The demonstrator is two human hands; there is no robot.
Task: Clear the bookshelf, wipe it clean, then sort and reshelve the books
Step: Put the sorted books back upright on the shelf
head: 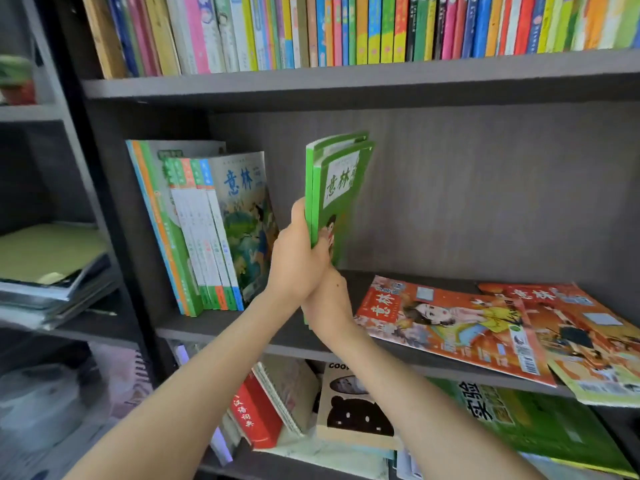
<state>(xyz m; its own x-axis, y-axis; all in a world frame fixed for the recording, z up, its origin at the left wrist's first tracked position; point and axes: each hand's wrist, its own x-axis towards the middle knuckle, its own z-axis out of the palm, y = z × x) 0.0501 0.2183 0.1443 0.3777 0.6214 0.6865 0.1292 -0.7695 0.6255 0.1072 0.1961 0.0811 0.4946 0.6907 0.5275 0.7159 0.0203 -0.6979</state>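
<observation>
Left hand [298, 261] wraps the spine edge of two thin green magazines [341, 181], right hand [329, 303] clamps their lower part just beneath, fingers mostly hidden; pair held upright at the front of the middle shelf [242, 329], in the gap between the leaning row [204, 230] on the left and flat orange magazines [446, 327] on the right. Risks, my call: pair is floppy with nothing beside it, so once released it may slump flat; leaning row has no support on its right and could topple into the gap; flat ones overhang the shelf edge, a forearm brush could drag them off. Counts: 2 green held, roughly 8 spines leaning (too tight to be sure), 2 orange flat, 1 pale magazine [606, 389] under them.
</observation>
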